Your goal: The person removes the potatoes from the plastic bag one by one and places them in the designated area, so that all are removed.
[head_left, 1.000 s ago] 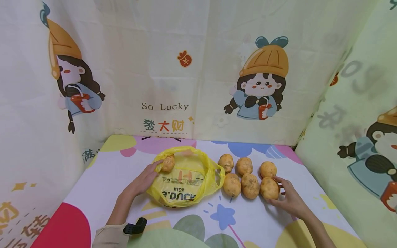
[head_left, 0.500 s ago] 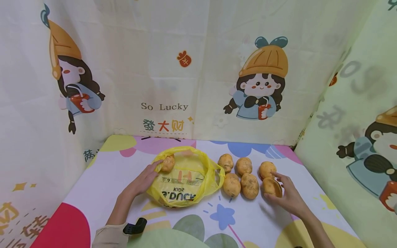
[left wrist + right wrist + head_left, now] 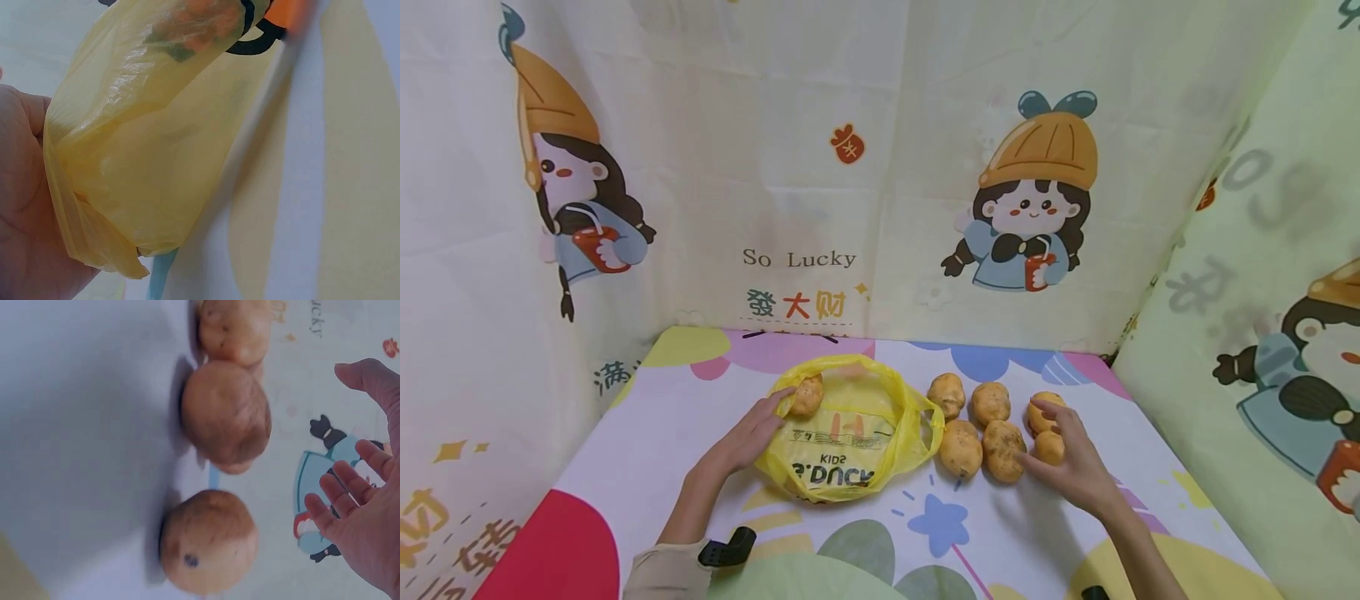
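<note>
A yellow plastic bag (image 3: 891, 479) lies with its mouth spread wide in the head view. Inside its left rim sits a single potato (image 3: 807, 395). My left hand (image 3: 751, 433) grips that rim, its fingertips beside the potato; the left wrist view shows the bag's thin film (image 3: 150, 156) against the palm. To the bag's right, several potatoes stand in two rows. My right hand (image 3: 1073, 467) hovers over the rightmost pair with fingers spread, holding nothing. It partly covers the front right potato (image 3: 1048, 447) and the one behind it (image 3: 1042, 410). A dark-spotted potato (image 3: 209, 540) shows in the right wrist view.
A patterned cloth (image 3: 872, 554) covers the table. Printed curtains (image 3: 895, 208) enclose the back and both sides. The front middle potato (image 3: 1003, 452) lies just left of my right thumb, with another potato (image 3: 960, 448) between it and the bag.
My right hand held the front right potato a second ago and tilted it half a second ago. Now it has let go, risen and shifted left. My left hand and the bag stay put.
</note>
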Demonstrator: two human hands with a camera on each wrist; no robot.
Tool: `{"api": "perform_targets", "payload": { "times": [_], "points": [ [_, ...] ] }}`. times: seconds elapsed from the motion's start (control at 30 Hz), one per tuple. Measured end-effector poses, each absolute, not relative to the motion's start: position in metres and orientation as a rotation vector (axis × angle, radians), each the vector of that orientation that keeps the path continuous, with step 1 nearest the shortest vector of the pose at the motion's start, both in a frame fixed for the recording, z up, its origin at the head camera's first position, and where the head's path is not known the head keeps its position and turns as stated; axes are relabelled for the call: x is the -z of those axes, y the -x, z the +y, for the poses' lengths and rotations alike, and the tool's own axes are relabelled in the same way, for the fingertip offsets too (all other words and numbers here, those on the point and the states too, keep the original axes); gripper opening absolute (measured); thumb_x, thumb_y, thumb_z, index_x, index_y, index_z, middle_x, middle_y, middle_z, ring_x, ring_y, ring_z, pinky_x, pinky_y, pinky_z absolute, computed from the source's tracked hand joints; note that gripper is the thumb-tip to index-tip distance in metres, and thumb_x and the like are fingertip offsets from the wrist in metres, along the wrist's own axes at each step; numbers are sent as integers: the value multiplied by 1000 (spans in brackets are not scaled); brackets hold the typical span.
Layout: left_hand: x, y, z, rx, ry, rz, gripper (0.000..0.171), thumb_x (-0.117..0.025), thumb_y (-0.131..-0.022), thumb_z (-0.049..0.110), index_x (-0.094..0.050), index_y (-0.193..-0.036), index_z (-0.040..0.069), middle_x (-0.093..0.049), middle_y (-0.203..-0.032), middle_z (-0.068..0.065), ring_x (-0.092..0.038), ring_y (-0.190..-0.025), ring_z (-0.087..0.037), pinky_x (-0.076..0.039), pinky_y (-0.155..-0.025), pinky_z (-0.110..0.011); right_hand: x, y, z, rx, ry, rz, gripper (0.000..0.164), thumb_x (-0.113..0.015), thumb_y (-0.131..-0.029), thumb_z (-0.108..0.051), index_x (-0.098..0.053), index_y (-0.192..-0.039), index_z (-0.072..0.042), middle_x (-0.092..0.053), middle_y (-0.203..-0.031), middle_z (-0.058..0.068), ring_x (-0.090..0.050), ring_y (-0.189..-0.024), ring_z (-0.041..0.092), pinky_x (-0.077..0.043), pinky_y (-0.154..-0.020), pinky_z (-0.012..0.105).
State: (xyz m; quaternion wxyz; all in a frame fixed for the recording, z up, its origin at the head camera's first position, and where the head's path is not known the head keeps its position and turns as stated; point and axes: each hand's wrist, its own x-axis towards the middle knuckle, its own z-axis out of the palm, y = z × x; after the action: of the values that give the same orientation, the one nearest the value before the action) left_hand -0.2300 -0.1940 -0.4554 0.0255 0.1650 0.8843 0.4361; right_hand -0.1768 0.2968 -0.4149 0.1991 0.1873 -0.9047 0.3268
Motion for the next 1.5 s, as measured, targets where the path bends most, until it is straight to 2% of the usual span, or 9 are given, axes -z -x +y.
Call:
{"api": "perform_targets", "payload": {
  "times": [0.07, 0.23, 0.47, 0.57, 0.7, 0.8, 1.0, 1.17, 1.5],
  "points": [
    [455, 230, -194, -1349, -503, 2731, 60, -33, -98, 8, -32, -157, -1, -35, -156, -31, -29, -145, -48, -22, -117, -65, 414, 177, 290, -911, -537, -2517, 78, -87, -76, -7, -47, -144, 0, -51, -142, 18, -47, -122, 26, -39, -98, 29],
    [455, 229, -194, -1350, -482, 2723, 60, -34, -97, 8, -32, -157, 0, -36, -155, -31, -30, -145, -47, -23, -117, -65, 412, 176, 272, -964, -517, -2542, 80, -87, -79, -12, -46, -147, -9, -50, -142, 11, -49, -120, 24, -45, -95, 44],
    [456, 228, -194, -1335, -446, 2715, 61, -33, -98, 9, -31, -158, 2, -35, -156, -31, -30, -145, -47, -23, -117, -65, 409, 182, 246, -1019, -597, -2475, 75, -87, -79, -11, -49, -144, -7, -53, -142, 9, -47, -120, 15, -38, -98, 14],
    [456, 228, -194, -1342, -454, 2715, 61, -34, -98, 9, -32, -158, 2, -35, -156, -31, -30, -145, -47, -23, -117, -65, 409, 185, 236, -1006, -620, -2458, 74, -87, -79, -12, -50, -143, -7, -53, -143, 10, -48, -123, 14, -44, -100, 24],
    [456, 228, -194, -1347, -467, 2723, 61, -34, -97, 8, -32, -157, 1, -36, -155, -30, -31, -145, -47, -23, -117, -65, 407, 187, 224, -1079, -608, -2487, 73, -85, -82, -16, -48, -145, -10, -51, -145, 13, -52, -127, 31, -48, -99, 54],
    [456, 228, -194, -1345, -475, 2723, 60, -34, -97, 9, -32, -157, 1, -35, -156, -30, -30, -145, -47, -23, -117, -65, 406, 187, 215, -1151, -587, -2519, 73, -83, -84, -20, -46, -146, -14, -49, -147, 13, -52, -127, 42, -45, -99, 66],
    [456, 229, -194, -1351, -493, 2724, 61, -34, -97, 8, -32, -157, 0, -35, -155, -31, -30, -145, -47, -23, -116, -65, 407, 190, 200, -1202, -600, -2526, 75, -83, -85, -20, -44, -148, -12, -47, -150, 8, -50, -130, 34, -43, -105, 63],
    [456, 230, -194, -1348, -474, 2720, 60, -34, -98, 9, -33, -158, 2, -35, -156, -30, -30, -145, -46, -23, -117, -65, 409, 194, 187, -1268, -587, -2521, 75, -84, -83, -18, -45, -147, -11, -47, -151, 8, -47, -134, 38, -40, -109, 62],
    [455, 229, -194, -1354, -479, 2717, 60, -34, -98, 10, -34, -157, 2, -35, -157, -29, -29, -146, -46, -23, -117, -65, 415, 197, 163, -1334, -596, -2502, 74, -84, -82, -20, -48, -146, -10, -51, -146, 10, -52, -128, 43, -44, -101, 65]
  ]
}}
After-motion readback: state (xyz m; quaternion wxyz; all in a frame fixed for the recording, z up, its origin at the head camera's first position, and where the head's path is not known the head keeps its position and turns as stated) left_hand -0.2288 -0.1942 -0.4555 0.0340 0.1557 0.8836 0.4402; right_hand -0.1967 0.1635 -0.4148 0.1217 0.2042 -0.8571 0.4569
